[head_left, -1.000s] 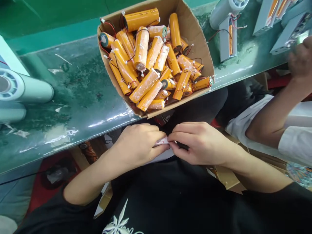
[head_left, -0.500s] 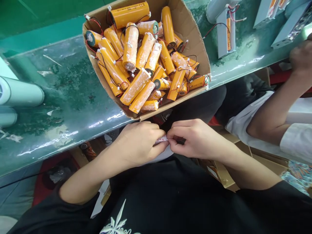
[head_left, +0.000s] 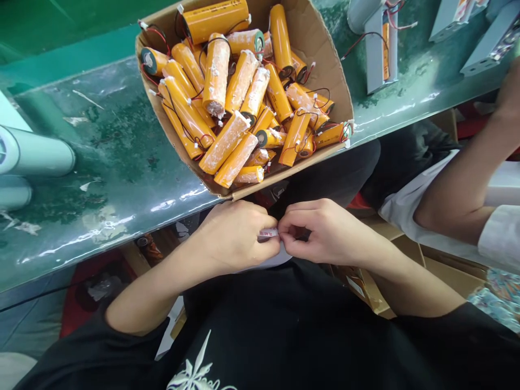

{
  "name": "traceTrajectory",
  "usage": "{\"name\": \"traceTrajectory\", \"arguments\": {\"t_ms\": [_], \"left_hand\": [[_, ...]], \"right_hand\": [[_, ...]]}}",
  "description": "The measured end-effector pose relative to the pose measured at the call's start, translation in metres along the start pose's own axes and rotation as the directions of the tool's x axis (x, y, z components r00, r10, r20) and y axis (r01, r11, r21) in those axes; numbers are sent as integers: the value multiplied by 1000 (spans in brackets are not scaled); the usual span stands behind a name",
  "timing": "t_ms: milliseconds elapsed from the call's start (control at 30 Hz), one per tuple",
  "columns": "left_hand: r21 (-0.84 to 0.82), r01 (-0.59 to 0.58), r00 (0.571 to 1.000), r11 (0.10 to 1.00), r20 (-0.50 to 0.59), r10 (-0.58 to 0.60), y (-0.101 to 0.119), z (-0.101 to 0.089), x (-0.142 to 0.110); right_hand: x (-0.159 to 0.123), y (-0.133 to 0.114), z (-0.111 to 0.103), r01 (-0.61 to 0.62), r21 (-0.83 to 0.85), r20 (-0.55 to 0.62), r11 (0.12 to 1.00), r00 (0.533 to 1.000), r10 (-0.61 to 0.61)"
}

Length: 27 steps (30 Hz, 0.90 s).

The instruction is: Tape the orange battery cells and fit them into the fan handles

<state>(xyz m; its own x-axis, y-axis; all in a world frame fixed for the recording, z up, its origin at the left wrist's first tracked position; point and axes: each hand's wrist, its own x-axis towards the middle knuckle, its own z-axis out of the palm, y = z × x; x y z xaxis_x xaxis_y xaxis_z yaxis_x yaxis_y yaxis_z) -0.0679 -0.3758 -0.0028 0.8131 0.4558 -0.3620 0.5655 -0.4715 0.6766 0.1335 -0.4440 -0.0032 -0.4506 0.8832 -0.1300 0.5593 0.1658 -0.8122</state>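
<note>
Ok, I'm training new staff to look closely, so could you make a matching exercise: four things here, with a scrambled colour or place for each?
Things:
1. Orange cylinders
2. Small printed piece
3. Workbench top
4. Shirt front

Colours and places:
A. Black
B. Green
C. Inside the cardboard box
D. Between the left hand's thumb and fingers

Right pairs: 1-C, 2-D, 3-B, 4-A

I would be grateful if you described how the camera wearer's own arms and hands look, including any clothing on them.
The left hand and right hand are bare, with no gloves, rings or watch visible. The forearms are uncovered too. Plain black sleeves end around the elbows, matching the black top.
</note>
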Motion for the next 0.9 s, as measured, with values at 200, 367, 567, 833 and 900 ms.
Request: {"name": "traceTrajectory", "arguments": {"t_ms": [200, 367, 567, 833, 900], "left_hand": [[-12, -51, 999, 999, -15, 51, -1, 1, -1], [2, -53, 999, 999, -14, 53, 1, 2, 0], [-56, -43, 999, 997, -21, 42, -2, 2, -4], [-130, -21, 1000, 991, -22, 18, -8, 3, -17], [-127, -14, 1000, 992, 0, 14, -7, 4, -17]], "right_hand": [[1, 0, 1, -28, 67, 3, 997, 1000, 28], [1, -5, -2, -53, 105, 8, 993, 999, 53], [0, 8, 13, -270, 364, 52, 892, 962, 270], [-14, 16, 38, -131, 628, -132, 767, 954, 271], [-16, 3, 30, -100, 461, -135, 882, 974, 181]]}}
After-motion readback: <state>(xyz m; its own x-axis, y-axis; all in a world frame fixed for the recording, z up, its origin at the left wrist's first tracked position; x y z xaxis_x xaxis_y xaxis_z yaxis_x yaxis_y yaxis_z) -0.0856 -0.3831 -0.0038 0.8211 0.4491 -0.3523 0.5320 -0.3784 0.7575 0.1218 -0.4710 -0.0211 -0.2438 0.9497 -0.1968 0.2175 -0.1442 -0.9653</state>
